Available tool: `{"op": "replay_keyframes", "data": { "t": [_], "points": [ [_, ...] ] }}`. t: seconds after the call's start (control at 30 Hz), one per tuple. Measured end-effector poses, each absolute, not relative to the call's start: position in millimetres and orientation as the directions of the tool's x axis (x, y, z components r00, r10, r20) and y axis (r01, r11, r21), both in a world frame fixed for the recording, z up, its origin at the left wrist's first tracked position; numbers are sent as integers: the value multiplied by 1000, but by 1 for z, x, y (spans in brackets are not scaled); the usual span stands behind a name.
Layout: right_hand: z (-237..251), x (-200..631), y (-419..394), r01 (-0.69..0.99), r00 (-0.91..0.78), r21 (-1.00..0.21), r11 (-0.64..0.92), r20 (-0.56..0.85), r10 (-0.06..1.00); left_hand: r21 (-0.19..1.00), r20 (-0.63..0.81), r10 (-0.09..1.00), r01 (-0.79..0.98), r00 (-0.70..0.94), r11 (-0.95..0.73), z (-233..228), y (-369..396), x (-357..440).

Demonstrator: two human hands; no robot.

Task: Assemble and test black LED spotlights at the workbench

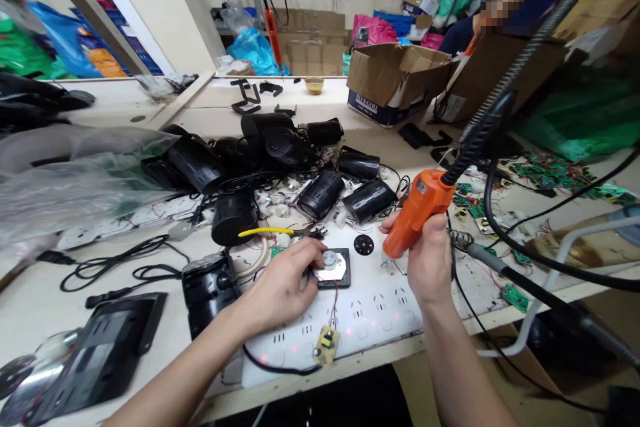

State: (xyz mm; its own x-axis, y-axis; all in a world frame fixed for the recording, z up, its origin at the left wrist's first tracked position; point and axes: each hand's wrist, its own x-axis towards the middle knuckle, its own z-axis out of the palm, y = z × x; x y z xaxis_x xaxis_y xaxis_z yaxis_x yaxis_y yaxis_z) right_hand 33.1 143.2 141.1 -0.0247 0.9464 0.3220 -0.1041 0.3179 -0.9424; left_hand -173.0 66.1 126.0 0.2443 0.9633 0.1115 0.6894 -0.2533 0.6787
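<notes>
My right hand [429,265] is wrapped around an orange electric screwdriver [418,208], which tilts with its bit end down over the bench. A cable runs up from its top. My left hand [293,277] has curled fingers pressed at the left edge of a small round motor on a silver plate [332,265], set in a black square holder [344,283]. Red and dark wires lead from the motor to a small circuit board [327,345]. Just right of the holder lies a black perforated disc [363,245]. Yellow-handled pliers [265,231] rest behind my left hand.
A white socket strip [380,323] with red lights runs along the front edge. Black cylindrical housings [320,195] and tangled cords crowd the middle. Green circuit boards [555,173] spread at right, beneath a soldering iron [510,273]. Across the bench stands a cardboard box [395,83]; a co-worker sits behind.
</notes>
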Motion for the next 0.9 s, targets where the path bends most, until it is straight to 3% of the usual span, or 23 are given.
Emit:
{"op": "replay_keyframes", "data": {
  "t": [0.27,0.53,0.67,0.8,0.9],
  "points": [
    [142,31,141,-100,-21,-950,296,299,954,612,175,983,777,51,-149,107,48,-138],
    [144,29,139,-89,-35,-954,287,291,956,643,184,979,744,81,-183,112,43,-143],
    [145,27,138,-115,-39,-952,282,288,957,632,182,983,764,15,-129,110,51,-146],
    [146,27,137,-94,-47,-947,308,313,948,550,242,965,804,103,-224,104,60,-148],
    [147,28,137,-98,-41,-949,300,305,952,420,279,932,843,233,-337,103,61,-147]
  ]
}}
